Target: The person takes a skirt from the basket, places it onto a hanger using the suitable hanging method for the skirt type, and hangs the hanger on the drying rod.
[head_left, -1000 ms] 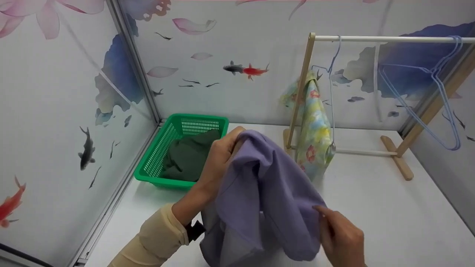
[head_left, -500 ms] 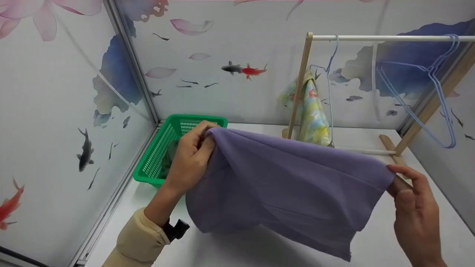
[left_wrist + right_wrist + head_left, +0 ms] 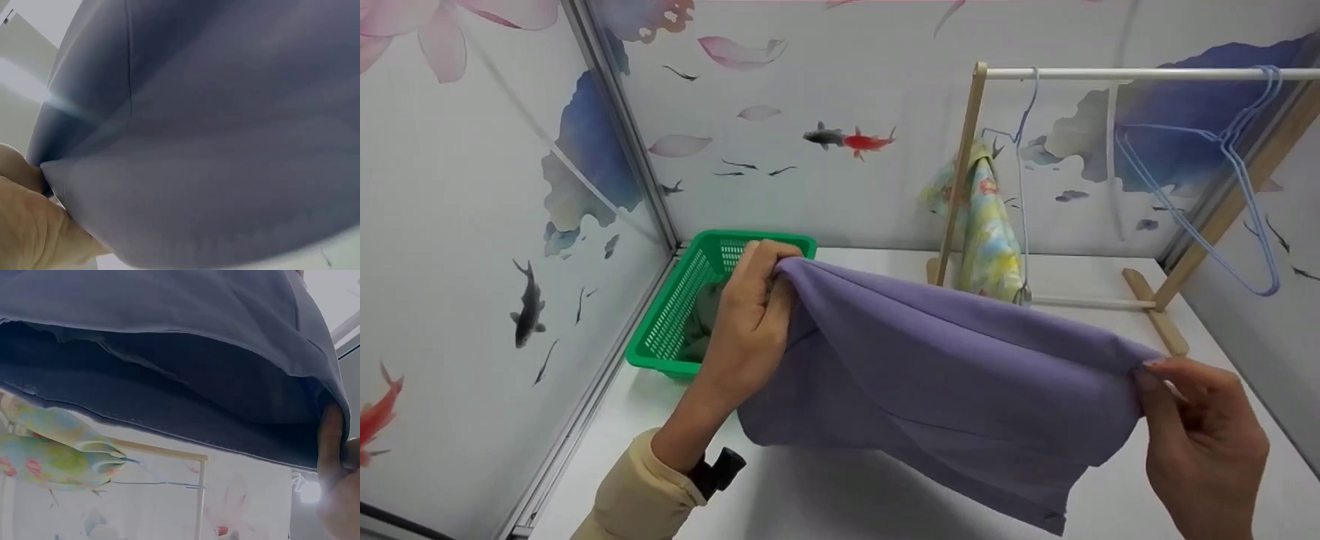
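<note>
A purple garment (image 3: 945,375) hangs stretched between my two hands above the white table. My left hand (image 3: 750,322) grips its upper left corner, and the fabric drapes down from the knuckles. At the upper right corner, my right hand (image 3: 1207,427) pinches the cloth between thumb and fingers. In the left wrist view the purple cloth (image 3: 214,140) fills most of the picture, with the left hand (image 3: 39,225) at its edge. The right wrist view looks into the garment's open hem (image 3: 169,377), where a finger of the right hand (image 3: 332,455) reaches inside the edge.
Behind my left hand stands a green basket (image 3: 656,360) with a dark green cloth (image 3: 705,315) in it. A wooden rack (image 3: 1110,73) at the back right carries a floral garment (image 3: 990,232) on a hanger and several bare blue hangers (image 3: 1249,187). White table (image 3: 607,450) lies below.
The purple garment, bunched a second ago, is now spread out sideways. My left hand moved left, and my right hand moved right and up, then took the right corner in a pinch.
</note>
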`<state>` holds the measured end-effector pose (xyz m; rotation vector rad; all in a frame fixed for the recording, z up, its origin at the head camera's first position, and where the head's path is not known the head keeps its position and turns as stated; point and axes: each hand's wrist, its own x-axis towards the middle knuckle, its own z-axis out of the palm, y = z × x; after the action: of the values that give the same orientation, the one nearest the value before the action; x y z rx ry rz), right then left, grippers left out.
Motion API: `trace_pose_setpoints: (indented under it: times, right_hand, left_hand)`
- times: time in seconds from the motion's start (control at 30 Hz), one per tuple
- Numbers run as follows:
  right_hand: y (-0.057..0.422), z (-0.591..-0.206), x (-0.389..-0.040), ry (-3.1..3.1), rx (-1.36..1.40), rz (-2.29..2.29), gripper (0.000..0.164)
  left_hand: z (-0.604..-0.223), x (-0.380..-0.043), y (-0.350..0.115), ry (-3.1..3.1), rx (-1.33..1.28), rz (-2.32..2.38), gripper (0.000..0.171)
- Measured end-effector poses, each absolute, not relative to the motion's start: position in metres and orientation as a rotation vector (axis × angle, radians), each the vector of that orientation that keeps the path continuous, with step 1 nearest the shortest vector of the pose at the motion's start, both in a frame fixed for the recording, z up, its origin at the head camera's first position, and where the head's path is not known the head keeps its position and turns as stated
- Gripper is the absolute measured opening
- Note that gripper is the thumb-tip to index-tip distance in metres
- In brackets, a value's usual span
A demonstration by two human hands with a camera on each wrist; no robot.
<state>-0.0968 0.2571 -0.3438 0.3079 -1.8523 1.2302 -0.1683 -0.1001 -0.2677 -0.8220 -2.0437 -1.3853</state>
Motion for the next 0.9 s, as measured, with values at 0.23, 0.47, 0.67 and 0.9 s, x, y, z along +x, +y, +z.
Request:
trace_pose_setpoints:
  times: [0.23, 0.47, 0.67, 0.9]
  right_hand:
    - [0.26, -0.339, -0.089, -1.948, 0.186, 1.141, 0.03]
    - [0.265, -0.335, -0.078, -2.003, 0.063, 1.104, 0.023]
    - [0.276, -0.343, -0.063, -1.921, -0.018, 1.222, 0.028]
    - [0.287, -0.347, -0.048, -1.821, -0.246, 1.358, 0.027]
  left_hand:
    - [-0.275, -0.168, -0.104, -2.116, -0.773, -1.201, 0.016]
    - [-0.272, -0.16, -0.118, -2.085, -0.843, -1.105, 0.012]
    - [-0.273, -0.151, -0.132, -2.062, -0.87, -1.086, 0.014]
    - [-0.266, -0.13, -0.134, -1.973, -1.009, -1.175, 0.014]
